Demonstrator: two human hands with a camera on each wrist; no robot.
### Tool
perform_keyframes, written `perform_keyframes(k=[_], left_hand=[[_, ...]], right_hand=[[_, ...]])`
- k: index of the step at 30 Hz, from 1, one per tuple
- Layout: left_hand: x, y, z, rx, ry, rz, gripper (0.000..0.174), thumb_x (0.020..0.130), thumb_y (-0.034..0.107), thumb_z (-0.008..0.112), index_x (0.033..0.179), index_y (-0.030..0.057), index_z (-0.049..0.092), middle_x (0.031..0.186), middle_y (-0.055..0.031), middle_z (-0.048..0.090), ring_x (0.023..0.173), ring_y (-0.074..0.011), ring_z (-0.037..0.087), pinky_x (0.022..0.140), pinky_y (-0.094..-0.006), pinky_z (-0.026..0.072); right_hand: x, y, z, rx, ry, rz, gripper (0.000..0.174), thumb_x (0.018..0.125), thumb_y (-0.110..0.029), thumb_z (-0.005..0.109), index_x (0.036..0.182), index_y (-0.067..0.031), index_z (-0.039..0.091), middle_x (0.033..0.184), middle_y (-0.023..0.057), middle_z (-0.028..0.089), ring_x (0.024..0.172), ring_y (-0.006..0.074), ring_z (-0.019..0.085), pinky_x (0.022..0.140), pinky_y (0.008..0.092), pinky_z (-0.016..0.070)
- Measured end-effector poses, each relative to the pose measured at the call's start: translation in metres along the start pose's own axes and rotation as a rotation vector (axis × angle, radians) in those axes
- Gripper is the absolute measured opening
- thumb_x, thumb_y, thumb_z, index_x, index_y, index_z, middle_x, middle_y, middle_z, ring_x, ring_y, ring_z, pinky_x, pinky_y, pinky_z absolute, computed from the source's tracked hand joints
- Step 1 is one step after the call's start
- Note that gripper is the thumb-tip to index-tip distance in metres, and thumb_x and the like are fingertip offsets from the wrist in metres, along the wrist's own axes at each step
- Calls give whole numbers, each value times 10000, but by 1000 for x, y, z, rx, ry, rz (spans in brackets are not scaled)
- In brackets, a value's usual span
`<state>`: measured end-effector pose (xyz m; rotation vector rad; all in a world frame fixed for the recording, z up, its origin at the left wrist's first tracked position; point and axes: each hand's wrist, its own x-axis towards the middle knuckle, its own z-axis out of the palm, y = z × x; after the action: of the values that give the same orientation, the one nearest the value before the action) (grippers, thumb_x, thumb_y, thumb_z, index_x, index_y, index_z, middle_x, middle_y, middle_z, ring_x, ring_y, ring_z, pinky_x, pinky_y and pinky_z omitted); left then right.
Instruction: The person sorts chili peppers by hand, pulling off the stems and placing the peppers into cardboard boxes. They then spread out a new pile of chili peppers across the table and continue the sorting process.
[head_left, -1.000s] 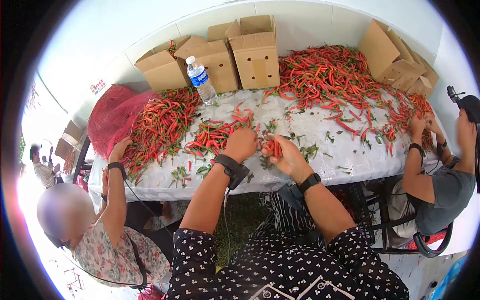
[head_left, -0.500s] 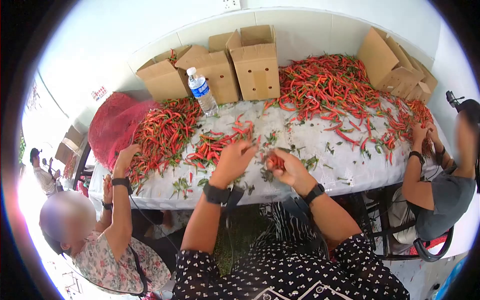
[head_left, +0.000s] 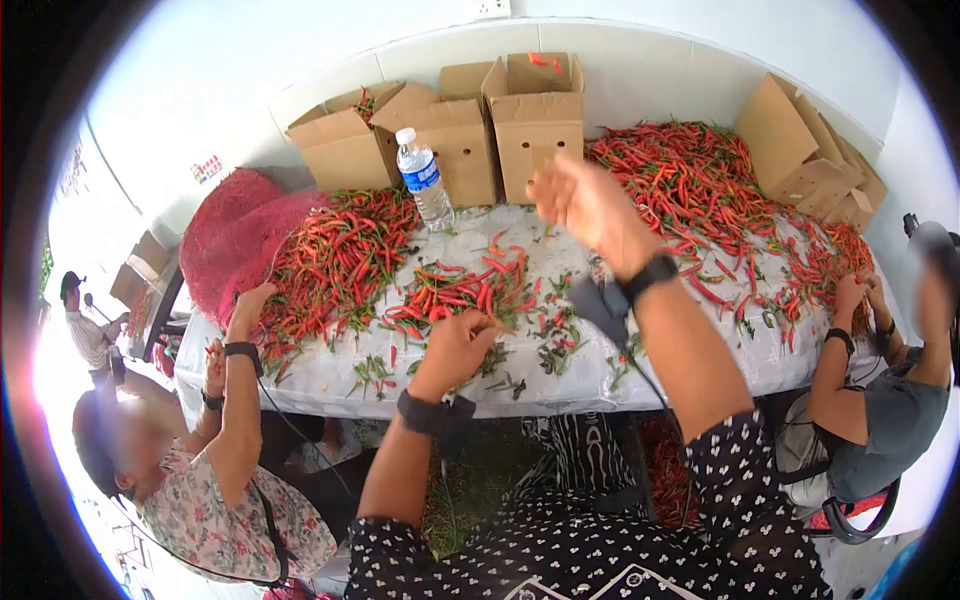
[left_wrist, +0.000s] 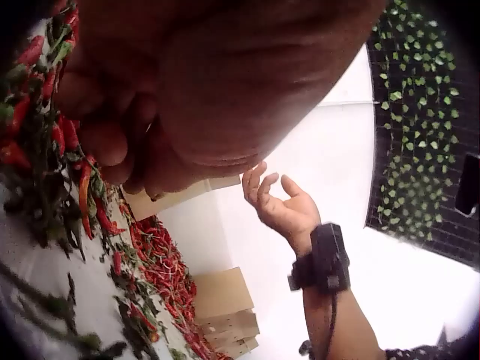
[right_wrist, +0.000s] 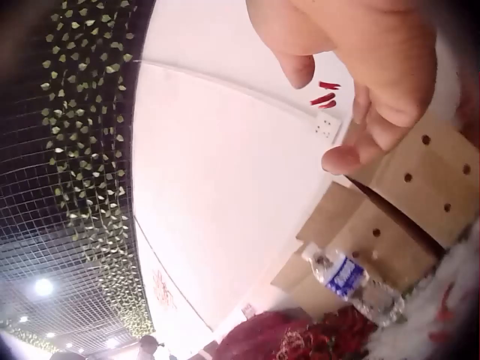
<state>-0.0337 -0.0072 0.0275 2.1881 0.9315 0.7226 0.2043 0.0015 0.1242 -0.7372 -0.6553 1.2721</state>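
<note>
My right hand (head_left: 590,210) is raised over the table with its fingers spread, and nothing is in it. A few red chillies (head_left: 545,63) hang in the air above the tall cardboard box (head_left: 520,120); in the right wrist view the airborne chillies (right_wrist: 324,99) show beyond the fingers. Low at the table's front, my left hand (head_left: 455,350) is at the near edge of a small heap of red chillies (head_left: 475,292). Its fingers are bent in the left wrist view, and I cannot tell whether a chilli is between them.
Two more cardboard boxes (head_left: 345,150) and a water bottle (head_left: 428,190) stand at the back left. Larger chilli piles (head_left: 345,245) lie left and right, beside a red mesh bag (head_left: 235,240). Green scraps (head_left: 375,375) dot the tablecloth. People sit working at both ends.
My right hand has lifted from the front of the table up towards the tall box and let go of the chillies it held. My left hand has shifted slightly down beside the small heap.
</note>
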Motion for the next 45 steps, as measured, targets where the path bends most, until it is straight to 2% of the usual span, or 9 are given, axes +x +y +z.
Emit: perform_keyframes(k=[5, 12, 23, 26, 28, 31, 38, 44, 45], left_hand=[[51, -13, 10, 284, 125, 247, 129, 705, 160, 578, 710, 35, 612, 700, -154, 592, 646, -321, 589, 584, -399, 467], [82, -22, 42, 693, 7, 138, 164, 681, 187, 573, 737, 41, 623, 774, -157, 581, 751, -317, 587, 664, -422, 466], [18, 16, 40, -66, -42, 189, 143, 727, 71, 578, 849, 1, 604, 759, -181, 606, 703, -326, 599, 621, -358, 469], [4, 18, 39, -94, -11, 93, 157, 731, 50, 554, 866, -10, 607, 711, -169, 609, 662, -266, 615, 592, -335, 469], [-1, 14, 40, -124, 36, 43, 156, 732, 49, 547, 862, -12, 608, 691, -163, 608, 643, -242, 617, 578, -328, 468], [-10, 2, 43, -296, 148, -179, 152, 732, 41, 540, 855, -11, 612, 664, -152, 601, 617, -208, 612, 554, -318, 461], [-33, -18, 52, 86, 412, 342, 89, 714, 0, 538, 792, 17, 578, 720, -147, 552, 646, -326, 554, 551, -372, 456], [-36, -12, 53, 113, 352, 347, 113, 710, -15, 543, 815, 13, 574, 732, -132, 548, 630, -320, 558, 552, -372, 464], [-35, -12, 54, 93, 373, 363, 117, 710, -2, 546, 820, 30, 567, 719, -120, 536, 602, -315, 549, 521, -379, 460]], right_hand=[[-58, 97, -48, 30, 102, 171, 198, 875, -207, 502, 959, -34, 551, 820, 78, 607, 673, 169, 584, 542, 274, 476], [-89, 128, -61, 77, 209, 157, 174, 857, -144, 521, 980, -23, 501, 749, 59, 555, 578, 128, 527, 491, 259, 446], [-97, 132, -55, -98, 164, 83, 173, 834, -116, 569, 956, 6, 563, 703, 26, 572, 518, 85, 498, 446, 220, 412], [-107, 139, -51, -341, 170, -1, 134, 810, -105, 591, 900, -4, 586, 693, 27, 577, 538, 94, 521, 478, 232, 432], [-121, 142, -32, -899, 198, -503, 110, 778, -83, 614, 869, -24, 596, 686, 57, 584, 560, 132, 555, 510, 251, 446], [-143, 117, 4, -973, -46, -798, 115, 756, -63, 625, 863, -31, 597, 686, 98, 591, 584, 178, 585, 541, 267, 457], [-59, -13, 47, -1340, 211, -1102, 146, 785, -161, 596, 873, -45, 599, 585, 125, 565, 512, 248, 562, 497, 317, 448], [82, -58, 44, -1608, 352, -1338, 259, 771, -85, 543, 1024, -41, 573, 917, 168, 614, 786, 312, 605, 709, 391, 468], [88, -45, 42, -1641, 156, -1119, 279, 764, -79, 537, 1039, -45, 570, 942, 164, 608, 832, 317, 592, 743, 394, 460]])
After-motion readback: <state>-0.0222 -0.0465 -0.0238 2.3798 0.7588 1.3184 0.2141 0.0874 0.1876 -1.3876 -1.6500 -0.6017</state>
